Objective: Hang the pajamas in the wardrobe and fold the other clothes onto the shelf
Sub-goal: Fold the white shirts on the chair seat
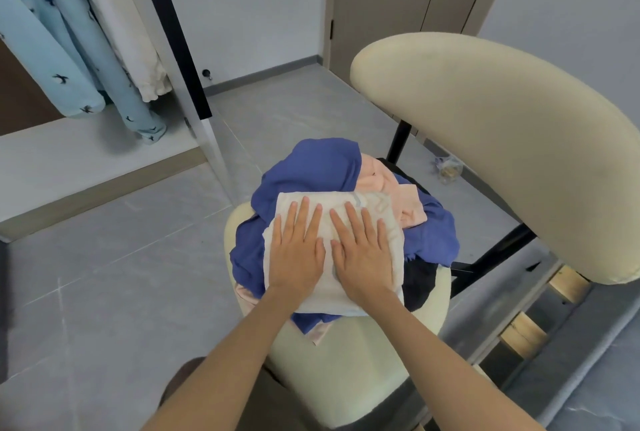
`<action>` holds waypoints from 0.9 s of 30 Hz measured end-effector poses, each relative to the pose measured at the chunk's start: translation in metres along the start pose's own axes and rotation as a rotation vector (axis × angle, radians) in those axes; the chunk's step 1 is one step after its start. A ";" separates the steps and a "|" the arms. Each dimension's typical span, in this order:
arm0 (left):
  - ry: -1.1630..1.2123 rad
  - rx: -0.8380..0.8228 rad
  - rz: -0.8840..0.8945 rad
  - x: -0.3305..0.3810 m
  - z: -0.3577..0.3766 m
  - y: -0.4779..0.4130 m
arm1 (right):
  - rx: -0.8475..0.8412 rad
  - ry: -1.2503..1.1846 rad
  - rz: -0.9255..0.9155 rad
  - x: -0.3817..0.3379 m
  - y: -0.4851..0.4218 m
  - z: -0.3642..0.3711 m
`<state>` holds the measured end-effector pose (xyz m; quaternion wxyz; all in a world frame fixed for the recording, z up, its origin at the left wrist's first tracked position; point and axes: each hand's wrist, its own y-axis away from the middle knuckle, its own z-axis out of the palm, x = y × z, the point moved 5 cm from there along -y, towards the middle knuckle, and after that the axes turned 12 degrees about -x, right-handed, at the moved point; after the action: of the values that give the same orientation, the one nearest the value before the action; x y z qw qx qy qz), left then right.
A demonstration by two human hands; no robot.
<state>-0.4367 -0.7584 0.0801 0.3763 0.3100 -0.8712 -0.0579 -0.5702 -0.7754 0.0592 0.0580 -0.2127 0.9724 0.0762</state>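
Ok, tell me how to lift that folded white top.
Take its two side edges: left hand slides under from the left, right hand from the right, lift level. The folded white top lies flat on a loose blue garment; pinching one corner would probably unfold it.

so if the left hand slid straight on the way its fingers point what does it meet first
Probably the bunched blue garment just past the white cloth that the left hand lies flat on, though depth is unclear.
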 end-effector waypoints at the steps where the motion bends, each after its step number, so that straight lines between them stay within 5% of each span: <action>1: -0.104 -0.005 0.041 -0.004 0.005 0.000 | 0.014 -0.003 0.027 0.003 0.000 0.000; 3: -0.244 0.089 0.253 -0.001 0.008 0.004 | 0.045 0.007 0.087 0.012 0.000 0.001; 7: -0.006 0.194 0.317 -0.016 -0.007 0.013 | 0.066 -0.042 0.185 0.018 0.004 0.000; 14: -0.118 0.008 0.299 -0.038 -0.007 0.013 | 0.111 -0.362 0.223 0.039 0.019 -0.006; 18: 0.005 -0.095 0.205 -0.046 -0.015 0.015 | 0.094 -0.554 0.208 0.052 0.025 -0.012; 22: -0.023 -0.024 0.170 -0.038 -0.025 0.022 | 0.082 -0.760 0.313 0.065 0.032 -0.019; 27: 0.137 -0.225 0.085 -0.033 -0.024 0.008 | 0.027 -0.958 0.396 0.065 0.033 -0.017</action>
<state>-0.4069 -0.7297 0.0795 0.4695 0.2317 -0.8438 -0.1180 -0.6439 -0.7748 0.0711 0.4840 0.0350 0.8592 0.1622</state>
